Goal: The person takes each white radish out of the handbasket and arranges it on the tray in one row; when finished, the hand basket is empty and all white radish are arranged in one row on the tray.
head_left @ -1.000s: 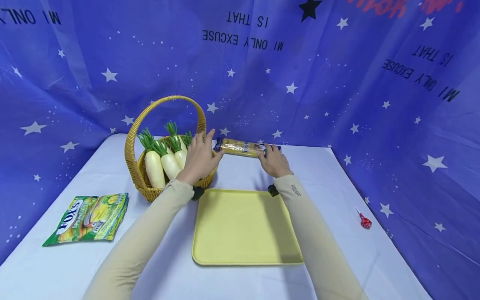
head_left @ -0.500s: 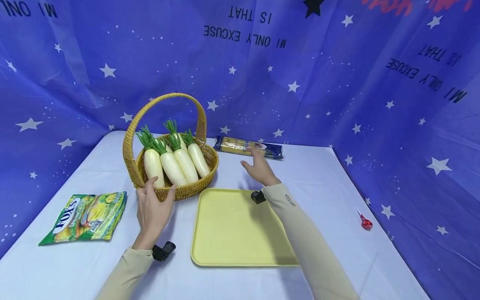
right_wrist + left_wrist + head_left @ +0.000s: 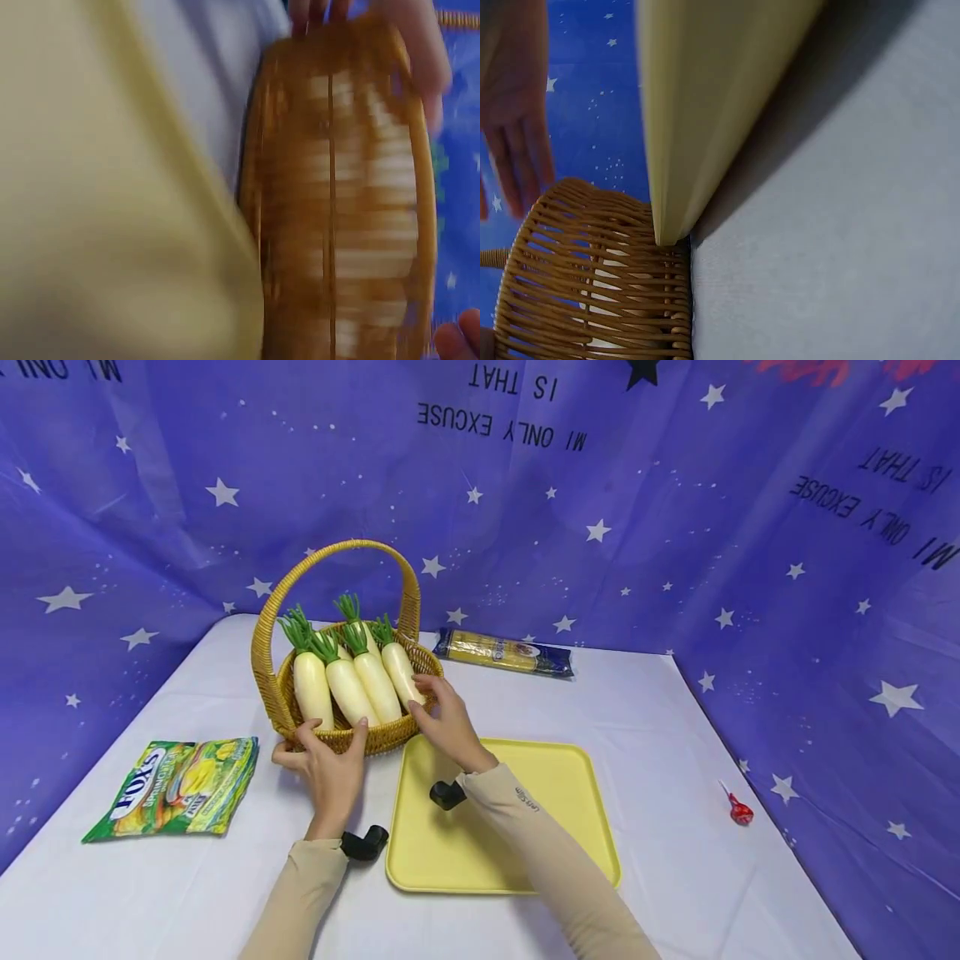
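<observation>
White-covered table [image 3: 660,718]. Directly on it: wicker basket [image 3: 384,740] left of centre; yellow tray [image 3: 558,768] just beside, contact unclear in blurry wrist view; green FOX'S bag [image 3: 180,789] far left; blue-and-yellow packet [image 3: 506,653] along back edge; red lollipop [image 3: 740,812] near right edge.

The sleeved left forearm [image 3: 292,906] points toward the table's [image 3: 660,760] far edge, while the right forearm [image 3: 555,860] slants toward its far left corner. The left hand [image 3: 330,770] spreads its thumb from bent fingers; the right hand [image 3: 448,724] (fingers nearly straight) reaches farther.
</observation>
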The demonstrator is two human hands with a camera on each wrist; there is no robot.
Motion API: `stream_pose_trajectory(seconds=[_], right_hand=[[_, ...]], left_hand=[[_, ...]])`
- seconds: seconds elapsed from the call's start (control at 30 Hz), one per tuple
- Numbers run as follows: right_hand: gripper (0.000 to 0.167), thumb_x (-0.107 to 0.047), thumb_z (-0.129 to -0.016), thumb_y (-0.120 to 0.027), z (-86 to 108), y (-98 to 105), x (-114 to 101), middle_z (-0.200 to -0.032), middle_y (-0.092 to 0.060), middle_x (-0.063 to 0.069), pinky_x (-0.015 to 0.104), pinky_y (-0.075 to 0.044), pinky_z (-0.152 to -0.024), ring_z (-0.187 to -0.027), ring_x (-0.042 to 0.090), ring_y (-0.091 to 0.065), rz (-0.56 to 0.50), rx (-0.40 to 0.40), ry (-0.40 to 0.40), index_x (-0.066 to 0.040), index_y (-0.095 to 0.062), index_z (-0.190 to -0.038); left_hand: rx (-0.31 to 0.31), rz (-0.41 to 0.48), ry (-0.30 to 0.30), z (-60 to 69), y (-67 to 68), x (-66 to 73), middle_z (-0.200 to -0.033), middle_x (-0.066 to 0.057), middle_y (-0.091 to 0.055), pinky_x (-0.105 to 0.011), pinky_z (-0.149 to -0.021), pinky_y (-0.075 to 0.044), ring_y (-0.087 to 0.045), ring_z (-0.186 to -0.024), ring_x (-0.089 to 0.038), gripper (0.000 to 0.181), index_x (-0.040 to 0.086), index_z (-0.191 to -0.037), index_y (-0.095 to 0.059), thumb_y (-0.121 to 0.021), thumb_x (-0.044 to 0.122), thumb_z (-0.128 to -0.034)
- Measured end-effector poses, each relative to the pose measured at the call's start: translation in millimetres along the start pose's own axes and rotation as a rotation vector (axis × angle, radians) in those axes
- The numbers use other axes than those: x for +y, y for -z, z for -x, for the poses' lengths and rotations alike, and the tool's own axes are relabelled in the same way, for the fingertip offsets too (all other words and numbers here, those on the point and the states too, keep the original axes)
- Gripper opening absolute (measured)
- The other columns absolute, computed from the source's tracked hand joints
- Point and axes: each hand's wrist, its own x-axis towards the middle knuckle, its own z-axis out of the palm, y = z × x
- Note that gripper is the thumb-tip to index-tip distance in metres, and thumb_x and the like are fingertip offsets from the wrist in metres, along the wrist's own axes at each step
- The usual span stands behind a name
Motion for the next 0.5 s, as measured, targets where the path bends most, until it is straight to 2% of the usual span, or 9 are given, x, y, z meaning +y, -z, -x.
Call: stream_pose_trajectory(seconds=[0.13,0.23,0.4,0.5], right_hand=[[0.038,-0.019,-0.09,-0.053,-1.3,-23.0,-8.4,-0.12,-0.054,0.012,0.036,-0.042,-0.095,-0.112,0.022,-0.052,-0.035,-0.013,0.029,-0.012,-0.046,-0.127],[0.04,-0.02,-0.09,-0.053,-4.6,-35.7,-14.5,-0.123,-0.053,0.009,0.035,-0.043,-0.094,-0.114,0.021,-0.051,-0.04,-0.044,0.028,-0.012,-0.046,-0.129],[0.042,-0.021,-0.09,-0.054,-15.7,-47.0,-24.3,-0.129,-0.05,0.003,0.03,-0.043,-0.094,-0.115,0.022,-0.05,0.01,-0.118,0.007,-0.012,-0.045,-0.13],[0.044,-0.022,-0.09,-0.054,-25.3,-49.8,-27.3,-0.13,-0.049,0.004,0.03,-0.042,-0.095,-0.117,0.022,-0.049,0.057,-0.163,-0.01,-0.014,-0.043,-0.132]], left_hand=[[0.005,0.002,-0.01,-0.9,-1.9,-0.1,-0.127,-0.02,-0.005,-0.048,-0.096,-0.027,-0.012,-0.121,-0.032,0.076,0.01,-0.123,-0.035,-0.07,0.051,-0.07],[0.014,-0.021,-0.019,0.3,-2.2,-0.8,-0.13,-0.024,-0.003,-0.05,-0.097,-0.026,-0.009,-0.124,-0.034,0.079,0.01,-0.126,-0.034,-0.07,0.052,-0.0701],[-0.001,-0.056,-0.035,1.9,-0.6,-3.6,-0.137,-0.032,0.007,-0.054,-0.104,-0.019,0.006,-0.133,-0.039,0.074,0.01,-0.127,-0.031,-0.067,0.047,-0.0744],[-0.015,-0.052,-0.041,1.6,0.6,-5.1,-0.139,-0.032,0.006,-0.053,-0.105,-0.018,0.002,-0.135,-0.04,0.072,0.009,-0.127,-0.029,-0.067,0.042,-0.076]])
